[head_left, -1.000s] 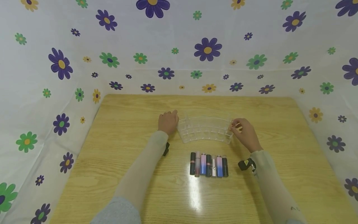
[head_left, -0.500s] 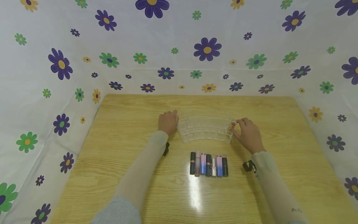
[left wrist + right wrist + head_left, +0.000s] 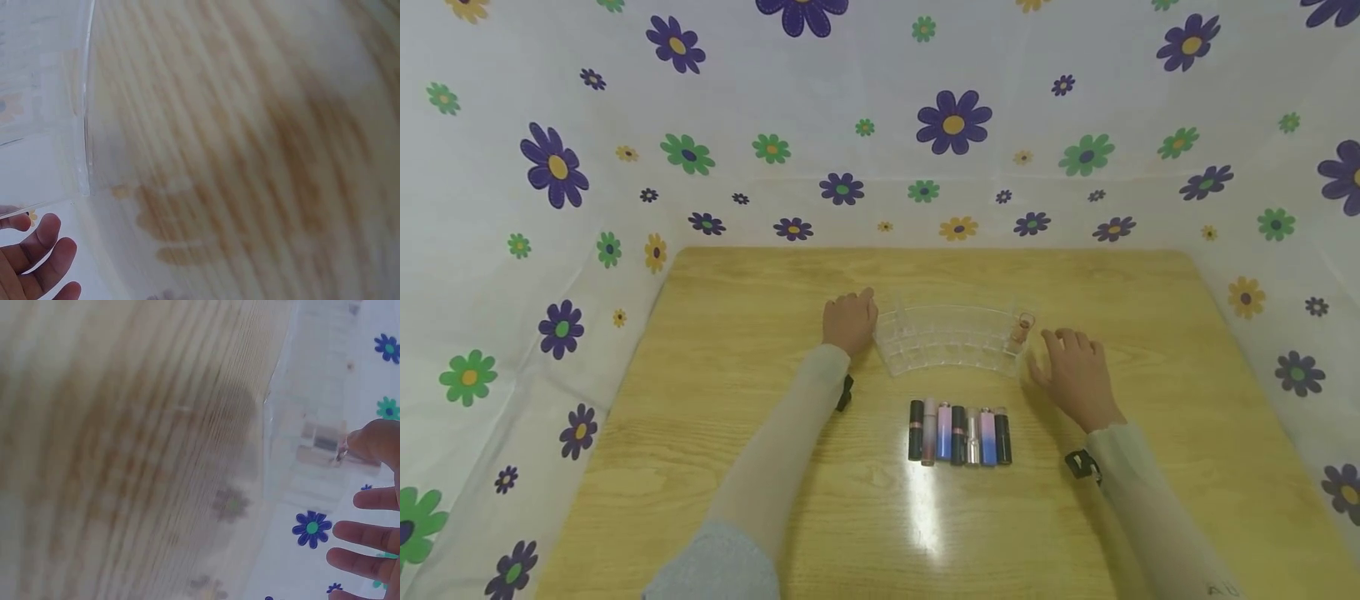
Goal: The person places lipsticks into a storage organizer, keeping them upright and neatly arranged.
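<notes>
A clear, curved lipstick organizer (image 3: pixel 951 364) with rows of small compartments stands on the table. In its right-end compartment stands a rose-gold lipstick (image 3: pixel 1020 330) with a ring on top. My right hand (image 3: pixel 1075 379) is just right of that end, fingers relaxed and holding nothing. The right wrist view shows its spread fingers (image 3: pixel 365 534), the thumb overlapping the lipstick (image 3: pixel 325 445) seen through the clear plastic. At the organizer's left end my left hand (image 3: pixel 850 323) rests against the side. Loosely bent fingers (image 3: pixel 53 269) show beside the clear wall (image 3: pixel 86 125) in the left wrist view.
Several lipstick and lip gloss tubes (image 3: pixel 958 433), black, pink, pink-to-blue and silver, lie side by side in front of the organizer. The wooden table (image 3: pixel 737 283) meets a white flower-print cloth (image 3: pixel 880 83) at the back and sides.
My right hand has let go of the ringed lipstick, which now stands in the right-end compartment, and has drawn back to the right. The left hand stays at the organizer. The head view has tilted slightly.
</notes>
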Demonstrator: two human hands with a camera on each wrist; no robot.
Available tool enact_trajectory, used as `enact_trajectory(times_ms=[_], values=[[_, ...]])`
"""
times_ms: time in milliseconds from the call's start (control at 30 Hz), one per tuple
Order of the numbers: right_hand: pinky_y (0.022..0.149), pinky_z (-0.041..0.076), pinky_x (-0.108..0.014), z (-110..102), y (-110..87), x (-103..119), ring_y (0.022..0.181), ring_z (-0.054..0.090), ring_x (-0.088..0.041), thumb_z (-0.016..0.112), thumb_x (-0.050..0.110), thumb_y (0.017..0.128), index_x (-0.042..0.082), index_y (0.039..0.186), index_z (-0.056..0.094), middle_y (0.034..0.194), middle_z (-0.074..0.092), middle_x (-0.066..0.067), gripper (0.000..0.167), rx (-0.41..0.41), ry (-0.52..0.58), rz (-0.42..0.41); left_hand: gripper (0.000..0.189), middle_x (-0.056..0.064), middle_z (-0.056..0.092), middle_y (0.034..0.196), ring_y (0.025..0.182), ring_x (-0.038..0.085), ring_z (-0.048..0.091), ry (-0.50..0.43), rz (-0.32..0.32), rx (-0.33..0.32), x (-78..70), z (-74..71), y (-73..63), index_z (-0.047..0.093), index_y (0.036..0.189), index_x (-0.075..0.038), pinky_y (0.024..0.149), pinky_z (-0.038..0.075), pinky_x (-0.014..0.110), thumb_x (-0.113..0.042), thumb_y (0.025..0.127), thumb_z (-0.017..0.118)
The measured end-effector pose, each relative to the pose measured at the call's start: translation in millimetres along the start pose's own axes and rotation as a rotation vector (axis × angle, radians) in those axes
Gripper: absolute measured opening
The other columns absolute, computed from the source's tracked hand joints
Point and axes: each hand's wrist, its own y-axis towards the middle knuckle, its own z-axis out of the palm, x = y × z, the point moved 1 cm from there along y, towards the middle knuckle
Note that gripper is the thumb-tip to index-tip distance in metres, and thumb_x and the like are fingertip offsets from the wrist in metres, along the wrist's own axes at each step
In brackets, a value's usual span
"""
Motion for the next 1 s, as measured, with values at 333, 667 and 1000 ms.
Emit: enact_trajectory(times_ms=[333, 667, 1000], values=[[0.082, 0.048, -0.053, -4.4, -34.6, 33.4, 0.098, 0.061, -0.038, 0.070, 0.029, 0.079, 0.001, 0.116, 0.057, 0.108, 0.062, -0.019, 0.048, 0.001, 0.004, -0.115, 0.041, 0.017, 0.068, 0.103, 0.090, 0.035, 0.064, 0.039, -0.026, -0.016, 3.3, 5.7, 6.0, 0.054, 0.127, -0.011, 0.081, 0.049, 0.048, -0.027, 0.099, 0.028], [0.083, 0.049, -0.049, -1.6, -57.7, 59.7, 0.095, 0.063, -0.031, 0.072, 0.033, 0.078, 0.007, 0.105, 0.063, 0.103, 0.064, -0.014, 0.039, 0.085, -0.014, -0.217, 0.043, 0.017, 0.068, 0.107, 0.093, 0.035, 0.064, 0.013, -0.033, 0.006, 0.5, 1.0, 3.6, 0.053, 0.129, -0.011, 0.083, 0.048, 0.049, -0.027, 0.099, 0.027], [0.082, 0.048, -0.049, -2.3, -61.9, 61.3, 0.094, 0.063, -0.032, 0.070, 0.031, 0.079, 0.010, 0.108, 0.062, 0.103, 0.063, -0.014, 0.037, 0.118, 0.010, -0.220, 0.042, 0.017, 0.067, 0.108, 0.094, 0.035, 0.064, 0.028, -0.027, 0.019, -2.8, 0.6, 1.4, 0.052, 0.129, -0.012, 0.084, 0.049, 0.049, -0.027, 0.099, 0.027]])
